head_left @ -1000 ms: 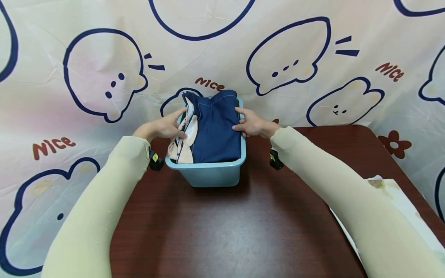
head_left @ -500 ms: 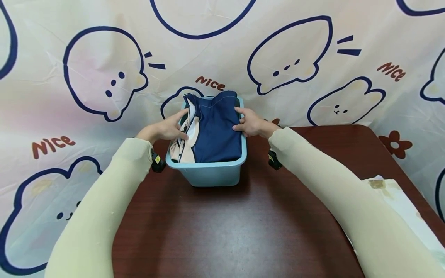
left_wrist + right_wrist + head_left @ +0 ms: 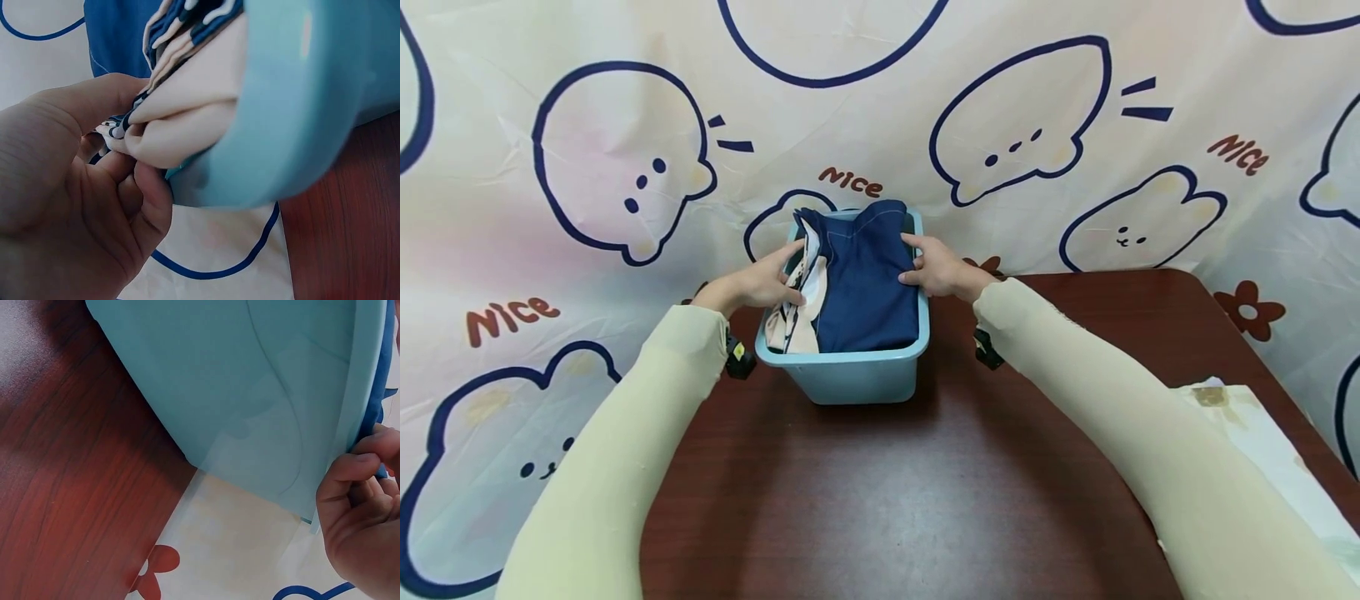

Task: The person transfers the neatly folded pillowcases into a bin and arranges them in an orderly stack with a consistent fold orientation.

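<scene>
A folded navy cloth (image 3: 865, 287) with a pale stitch line lies in a light blue plastic basin (image 3: 853, 382), its top edge rising over the basin's back. Along its left side show cream and white patterned layers (image 3: 807, 321). My left hand (image 3: 762, 282) grips those layers, thumb on top and fingers behind them; in the left wrist view the layers (image 3: 187, 103) bulge over the basin rim (image 3: 275, 156). My right hand (image 3: 942, 267) holds the cloth's right edge, its thumb on the navy face. In the right wrist view, curled fingers (image 3: 350, 472) sit right at the basin rim.
The basin stands at the back of a dark reddish-brown table (image 3: 865, 500), close to a cartoon-printed backdrop (image 3: 850, 133). A white sheet (image 3: 1262, 433) with a brownish patch lies at the table's right side, partly behind the right sleeve (image 3: 1120, 417).
The cloth's top edge has sunk slightly into the basin, and my left hand has moved a little down and right with its layers. Both hands keep their hold.
</scene>
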### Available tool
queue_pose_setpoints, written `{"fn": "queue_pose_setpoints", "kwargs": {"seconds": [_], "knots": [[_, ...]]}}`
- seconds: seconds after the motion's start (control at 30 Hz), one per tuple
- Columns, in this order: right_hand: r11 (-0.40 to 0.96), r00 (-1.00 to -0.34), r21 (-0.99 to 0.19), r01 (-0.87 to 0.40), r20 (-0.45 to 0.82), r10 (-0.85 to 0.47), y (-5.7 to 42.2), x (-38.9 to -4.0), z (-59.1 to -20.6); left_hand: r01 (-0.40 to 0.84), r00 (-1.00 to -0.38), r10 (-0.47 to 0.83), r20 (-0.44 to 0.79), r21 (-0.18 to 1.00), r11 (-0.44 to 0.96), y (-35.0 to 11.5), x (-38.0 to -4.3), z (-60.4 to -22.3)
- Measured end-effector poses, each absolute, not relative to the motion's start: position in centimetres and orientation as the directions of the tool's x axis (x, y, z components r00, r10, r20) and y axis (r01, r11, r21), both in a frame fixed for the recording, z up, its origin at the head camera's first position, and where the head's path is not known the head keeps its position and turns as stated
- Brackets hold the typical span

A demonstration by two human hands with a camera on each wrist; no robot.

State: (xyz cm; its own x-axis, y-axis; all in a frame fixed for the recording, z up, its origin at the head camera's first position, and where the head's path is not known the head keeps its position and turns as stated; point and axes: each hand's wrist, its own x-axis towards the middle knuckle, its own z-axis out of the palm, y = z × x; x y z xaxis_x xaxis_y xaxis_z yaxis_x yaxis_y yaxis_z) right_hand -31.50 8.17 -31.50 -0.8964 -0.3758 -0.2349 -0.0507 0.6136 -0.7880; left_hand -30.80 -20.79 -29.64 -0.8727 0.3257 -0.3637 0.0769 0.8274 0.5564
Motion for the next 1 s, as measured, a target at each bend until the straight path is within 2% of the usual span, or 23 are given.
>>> {"fn": "queue_pose_setpoints", "kwargs": {"seconds": [0.63,0.87,1.0], "knots": [[0.583,-0.897,-0.811,-0.049,-0.221,-0.382,8.1,-31.1,-31.5,0.128,-0.868,0.354,-0.348,0.533,0.836,-20.7,-30.7,-29.8],[0.550,-0.891,-0.834,-0.042,-0.218,-0.399,8.4,-30.6,-31.2,0.152,-0.818,0.419,-0.394,0.554,0.818,-20.4,-30.1,-29.1],[0.544,-0.890,-0.836,-0.070,-0.194,-0.412,8.5,-30.4,-31.3,0.160,-0.813,0.423,-0.400,0.544,0.823,-20.4,-29.7,-29.2]]}}
